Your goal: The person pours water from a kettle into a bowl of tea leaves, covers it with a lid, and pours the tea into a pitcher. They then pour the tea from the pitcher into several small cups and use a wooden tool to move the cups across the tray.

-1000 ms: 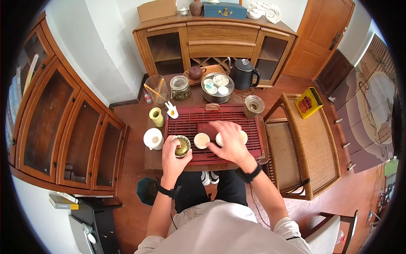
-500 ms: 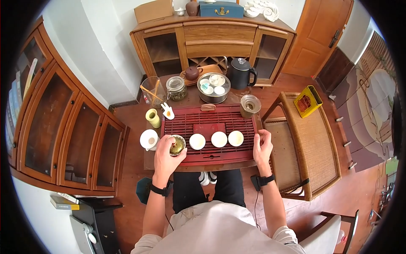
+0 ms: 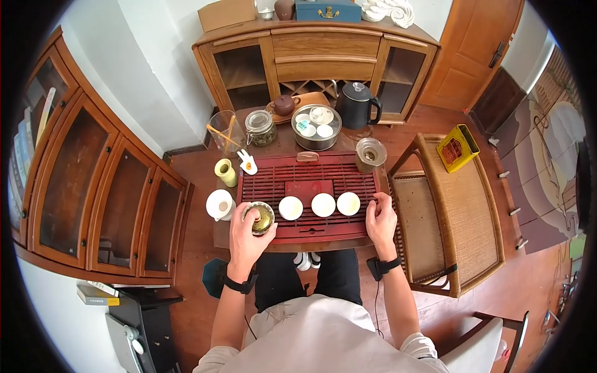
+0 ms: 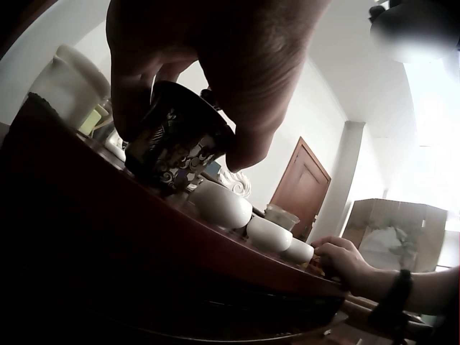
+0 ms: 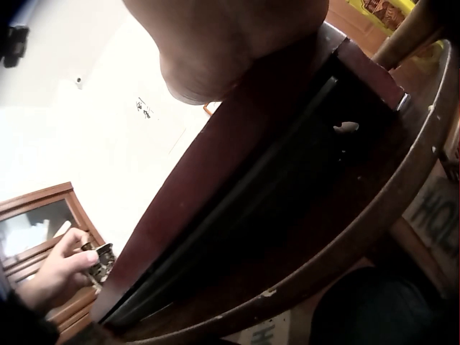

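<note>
On the left part of the red slatted tea tray, the left hand grips a dark patterned lidded bowl, thumb and fingers on its rim and lid. In the left wrist view the patterned bowl is upright between thumb and fingers. Three white cups stand in a row to its right: one beside the bowl, a middle cup and a right cup. The right hand rests at the tray's right edge, fingers loosely bent, holding nothing visible.
A white pitcher and a green vase stand left of the tray. Behind are a glass jar, a round metal container with cups and a black kettle. A strainer cup sits at the tray's back right.
The right hand has moved from above the cups to the tray's right edge. The left hand still grips the bowl, with only a slight shift.
</note>
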Motion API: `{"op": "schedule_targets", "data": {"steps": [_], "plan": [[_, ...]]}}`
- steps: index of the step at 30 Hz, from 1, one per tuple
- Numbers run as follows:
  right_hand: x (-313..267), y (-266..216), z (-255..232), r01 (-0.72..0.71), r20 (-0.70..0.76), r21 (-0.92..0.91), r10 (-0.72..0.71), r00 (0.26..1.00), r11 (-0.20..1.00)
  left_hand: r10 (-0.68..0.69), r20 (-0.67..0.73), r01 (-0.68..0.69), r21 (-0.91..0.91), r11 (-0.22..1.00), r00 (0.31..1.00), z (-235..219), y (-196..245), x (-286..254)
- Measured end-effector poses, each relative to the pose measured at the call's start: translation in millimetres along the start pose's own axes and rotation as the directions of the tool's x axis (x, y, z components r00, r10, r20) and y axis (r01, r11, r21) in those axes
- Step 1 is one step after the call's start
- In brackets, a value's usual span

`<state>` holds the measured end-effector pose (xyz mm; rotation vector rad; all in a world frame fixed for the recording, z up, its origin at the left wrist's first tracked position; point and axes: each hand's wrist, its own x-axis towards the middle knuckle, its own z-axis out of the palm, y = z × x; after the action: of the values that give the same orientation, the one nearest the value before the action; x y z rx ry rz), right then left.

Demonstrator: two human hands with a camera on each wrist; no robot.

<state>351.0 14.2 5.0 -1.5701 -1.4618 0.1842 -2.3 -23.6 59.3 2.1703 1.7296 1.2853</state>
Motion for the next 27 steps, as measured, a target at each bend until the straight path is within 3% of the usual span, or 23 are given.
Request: {"op": "schedule_targets", "data": {"steps": [7, 13, 19, 21, 27], "plan": [[-1.2, -0.1, 1.3, 0.073, 0.005, -0.081, -0.073, 0.997, 0.994, -0.051, -0.038, 0.046, -0.130, 0.990, 0.998, 1.6, -6.6, 0.5], [-2.3, 1.2, 2.1, 0.072, 0.001, -0.100, -0.072, 0.997, 0.992, -0.090, 0.068, 0.099, -0.154, 0.983, 0.994, -4.6, -3.8, 14.5], [-2.4, 0.9, 2.1, 0.093, -0.002, -0.113, -0.094, 0.996, 0.989, -0.034, 0.071, 0.037, -0.033, 0.999, 0.997, -3.0, 6.8, 14.3], [-2.5, 0.5, 2.4, 0.093, 0.001, -0.113, -0.094, 0.996, 0.989, 0.001, 0.016, -0.001, 0.011, 1.000, 1.000, 0.0, 6.6, 9.7], [-3.7, 2.7, 3.4, 0.101, -0.002, -0.125, -0.103, 0.995, 0.987, 0.002, -0.033, -0.005, -0.101, 0.995, 0.999, 0.9, -7.7, -0.4]]}}
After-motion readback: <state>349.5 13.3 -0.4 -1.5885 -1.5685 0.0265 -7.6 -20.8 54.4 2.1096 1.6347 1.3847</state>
